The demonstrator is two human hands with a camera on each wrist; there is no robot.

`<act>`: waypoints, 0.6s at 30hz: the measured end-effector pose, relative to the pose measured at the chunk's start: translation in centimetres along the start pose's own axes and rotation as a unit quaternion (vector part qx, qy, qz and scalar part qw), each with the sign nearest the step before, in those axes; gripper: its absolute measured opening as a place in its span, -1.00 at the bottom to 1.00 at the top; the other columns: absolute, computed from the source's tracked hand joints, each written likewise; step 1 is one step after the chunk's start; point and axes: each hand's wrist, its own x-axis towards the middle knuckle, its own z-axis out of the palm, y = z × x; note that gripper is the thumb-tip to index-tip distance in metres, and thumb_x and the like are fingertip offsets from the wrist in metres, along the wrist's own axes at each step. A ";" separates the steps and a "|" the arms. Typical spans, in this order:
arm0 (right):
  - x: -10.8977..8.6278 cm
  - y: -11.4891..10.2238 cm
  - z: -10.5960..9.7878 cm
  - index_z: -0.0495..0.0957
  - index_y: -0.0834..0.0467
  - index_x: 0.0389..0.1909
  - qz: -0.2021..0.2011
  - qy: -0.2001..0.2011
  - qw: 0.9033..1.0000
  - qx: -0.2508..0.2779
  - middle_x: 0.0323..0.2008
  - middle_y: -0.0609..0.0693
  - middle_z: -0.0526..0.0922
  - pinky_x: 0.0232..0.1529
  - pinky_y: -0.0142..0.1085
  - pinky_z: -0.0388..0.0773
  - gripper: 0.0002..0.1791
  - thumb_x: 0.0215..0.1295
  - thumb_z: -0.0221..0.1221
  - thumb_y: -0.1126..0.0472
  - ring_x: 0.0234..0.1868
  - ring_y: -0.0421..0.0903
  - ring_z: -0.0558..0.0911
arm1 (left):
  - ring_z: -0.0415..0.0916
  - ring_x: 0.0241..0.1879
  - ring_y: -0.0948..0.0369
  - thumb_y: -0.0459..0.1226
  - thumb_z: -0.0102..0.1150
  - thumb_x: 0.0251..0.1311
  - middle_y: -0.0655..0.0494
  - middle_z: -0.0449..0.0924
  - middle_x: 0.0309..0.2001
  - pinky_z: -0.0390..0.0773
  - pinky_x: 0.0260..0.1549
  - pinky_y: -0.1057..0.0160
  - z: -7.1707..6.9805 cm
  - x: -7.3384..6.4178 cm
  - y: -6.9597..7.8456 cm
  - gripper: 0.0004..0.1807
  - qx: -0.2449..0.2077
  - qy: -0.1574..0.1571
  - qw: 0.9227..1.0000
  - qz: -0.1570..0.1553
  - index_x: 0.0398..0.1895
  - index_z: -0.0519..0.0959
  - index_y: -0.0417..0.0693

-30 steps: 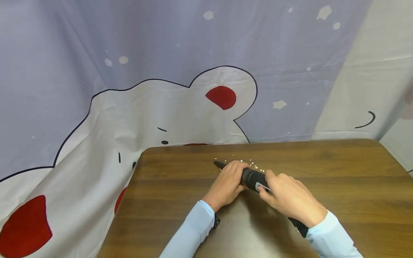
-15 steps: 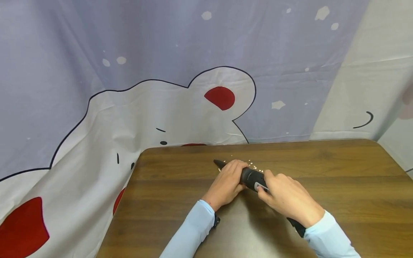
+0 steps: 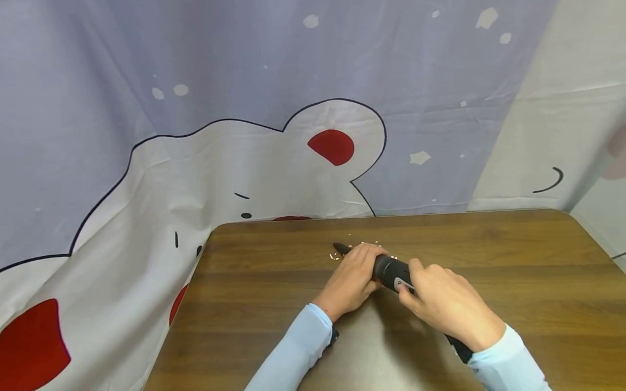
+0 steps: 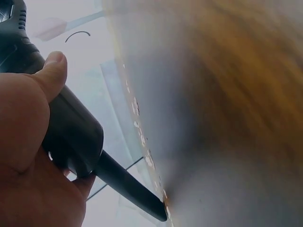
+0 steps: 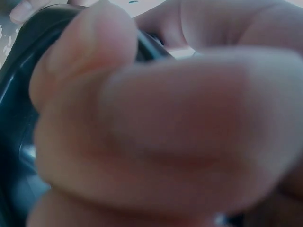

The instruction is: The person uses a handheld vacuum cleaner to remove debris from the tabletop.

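A black handheld vacuum cleaner (image 3: 391, 271) slants across the back middle of the table. My left hand (image 3: 349, 282) grips its front end, with the thumb along the body in the left wrist view. Beyond that hand a narrow black nozzle (image 4: 130, 187) sticks out, its tip down at the tabletop among small white bits (image 3: 334, 256). My right hand (image 3: 447, 304) holds the rear of the vacuum by the handle. Curled fingers (image 5: 165, 132) fill the right wrist view and hide most of the handle.
The wooden table (image 3: 254, 293) has its far edge close behind the nozzle. A curtain (image 3: 235, 168) with white cartoon shapes hangs right behind that edge. Some white bits lie behind the left hand, partly hidden by it.
Both hands have shifted slightly right with the vacuum, after barely moving at first. White bits left of the nozzle tip are now more exposed, and fewer show behind the left hand.
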 end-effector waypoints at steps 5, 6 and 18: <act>-0.1 0.4 -0.2 0.37 0.17 -0.42 -0.002 0.011 1.000 -0.008 -0.69 -0.06 0.36 -0.79 -0.30 0.27 -0.70 0.25 0.18 0.03 -0.74 -0.16 0.33 | 0.19 0.25 0.27 -0.15 0.44 -0.01 0.21 0.34 0.11 0.02 0.38 0.32 0.3 0.7 0.2 -0.27 -0.003 0.004 1.000 0.006 0.22 0.28 -0.01; -0.1 0.5 -0.2 0.37 0.17 -0.42 -0.002 0.013 1.000 -0.010 -0.69 -0.06 0.35 -0.79 -0.30 0.27 -0.70 0.24 0.18 0.03 -0.74 -0.16 0.33 | 0.19 0.24 0.27 -0.16 0.44 -0.01 0.21 0.34 0.11 0.03 0.37 0.32 0.4 0.8 0.2 -0.26 -0.003 0.004 1.000 0.006 0.22 0.27 -0.01; -0.2 0.9 -0.3 0.36 0.19 -0.44 0.008 0.021 1.000 -0.016 -0.70 -0.05 0.35 -0.80 -0.30 0.27 -0.70 0.24 0.17 0.05 -0.75 -0.15 0.33 | 0.21 0.21 0.32 -0.18 0.45 -0.02 0.24 0.34 0.12 0.12 0.32 0.35 1.3 1.9 0.5 -0.27 -0.011 0.012 1.000 0.013 0.22 0.29 0.00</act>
